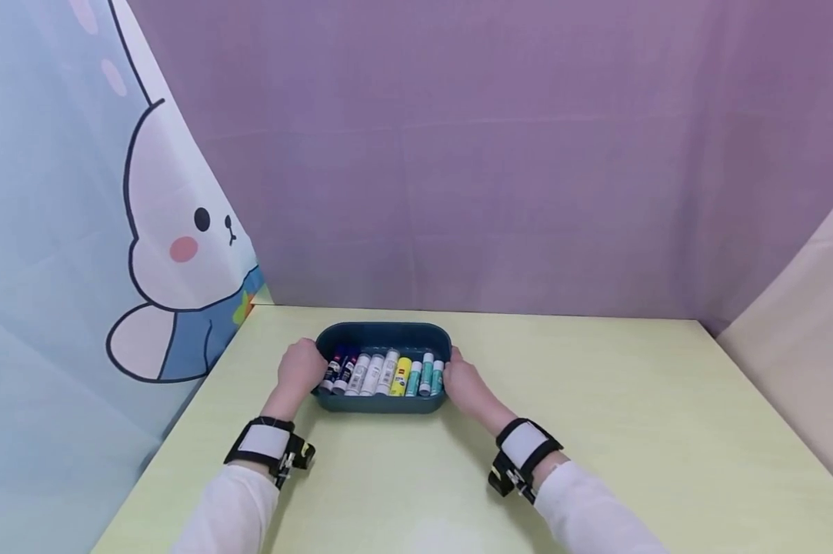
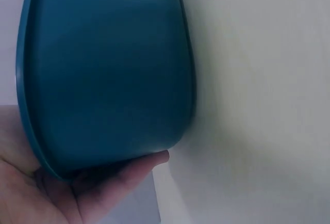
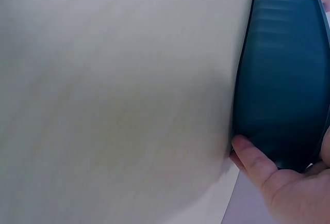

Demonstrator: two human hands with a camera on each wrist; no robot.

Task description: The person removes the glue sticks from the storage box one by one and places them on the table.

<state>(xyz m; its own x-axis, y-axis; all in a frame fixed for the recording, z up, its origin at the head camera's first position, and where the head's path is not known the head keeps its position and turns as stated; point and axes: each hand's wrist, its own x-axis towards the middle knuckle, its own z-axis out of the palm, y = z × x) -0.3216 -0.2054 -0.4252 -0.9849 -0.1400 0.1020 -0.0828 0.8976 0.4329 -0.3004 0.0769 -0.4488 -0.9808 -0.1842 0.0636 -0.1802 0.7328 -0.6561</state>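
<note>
A dark teal plastic bin (image 1: 381, 405) with rounded corners stands toward the far side of the table. In it several glue sticks lie side by side: dark blue ones at the left, then white glue sticks (image 1: 373, 375), a yellow glue stick (image 1: 400, 377) and teal-and-white glue sticks (image 1: 426, 375) at the right. My left hand (image 1: 301, 369) grips the bin's left end; in the left wrist view its fingers (image 2: 124, 180) run along the end wall under the rim. At the opposite end my right hand (image 1: 468, 385) holds the bin, fingers (image 3: 258, 164) against the outer wall.
The pale yellow-green table (image 1: 596, 415) spreads out around the bin. Behind it hangs a purple curtain (image 1: 471, 169). A light blue cloth with a cartoon figure (image 1: 181, 223) hangs at the left, a pale cloth (image 1: 811, 331) at the right.
</note>
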